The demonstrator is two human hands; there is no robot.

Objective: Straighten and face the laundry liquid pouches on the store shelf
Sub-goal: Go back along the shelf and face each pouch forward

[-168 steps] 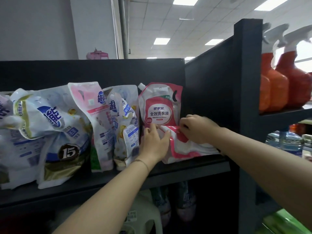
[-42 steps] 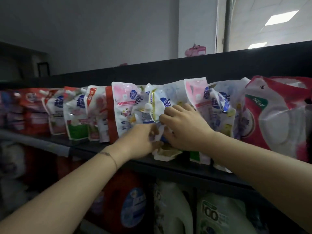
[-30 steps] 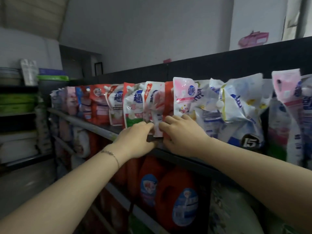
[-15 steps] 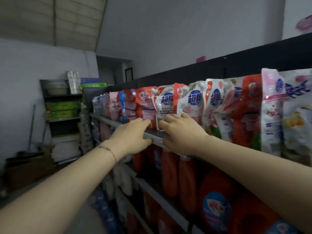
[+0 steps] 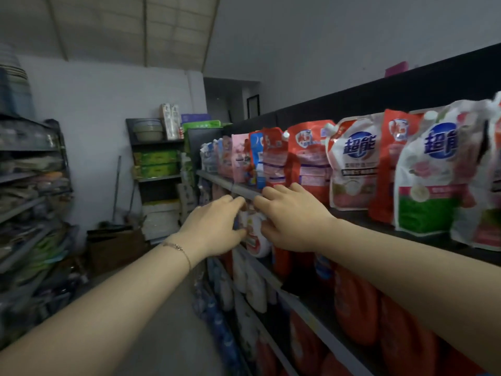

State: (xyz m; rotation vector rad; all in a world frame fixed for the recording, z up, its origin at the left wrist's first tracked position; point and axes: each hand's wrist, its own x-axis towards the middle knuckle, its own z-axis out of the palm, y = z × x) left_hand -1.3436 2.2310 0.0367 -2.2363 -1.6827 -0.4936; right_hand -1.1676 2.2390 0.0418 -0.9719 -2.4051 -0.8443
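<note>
A row of laundry liquid pouches stands along the top black shelf (image 5: 423,236). It runs from a white and green pouch (image 5: 431,180) on the right, past a white and pink pouch (image 5: 352,164) and a red pouch (image 5: 309,158), to pink and blue ones (image 5: 238,158) farther left. My right hand (image 5: 290,215) hovers at the shelf's front edge, its fingers straight and reaching toward the base of the red pouches. My left hand (image 5: 214,226) hangs just below the edge rail (image 5: 227,185), fingers relaxed. Neither hand holds anything.
Orange detergent bottles (image 5: 355,308) and a white bottle (image 5: 254,240) fill the lower shelves under my arms. A cluttered rack (image 5: 27,199) lines the aisle's left side. At the far end stand a shelf with green boxes (image 5: 157,161) and a cardboard box (image 5: 113,248).
My view and both hands have travelled left along the shelf, from the red and white pouch at the right end, past the white pouches, to the red ones. My left hand has dropped below the shelf edge.
</note>
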